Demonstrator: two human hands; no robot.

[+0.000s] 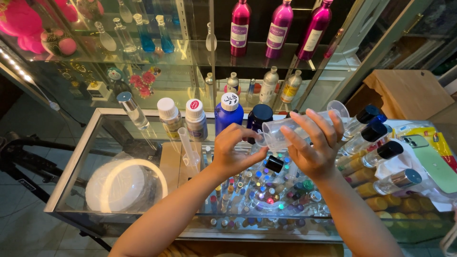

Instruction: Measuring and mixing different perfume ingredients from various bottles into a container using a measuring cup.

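The clear plastic beaker (290, 127) is tipped on its side above the glass worktop (95, 143), gripped by the right hand (312, 147). Its spout meets a small bottle closed inside the left hand (233, 152); this bottle is mostly hidden. I judge the pouring is underway; the black cap (273, 163) lies off, so capping remains.

3 magenta bottles (279, 26), 2 white-cap bottles (183, 119), 1 blue bottle (228, 114), 1 clear beaker (295, 126).
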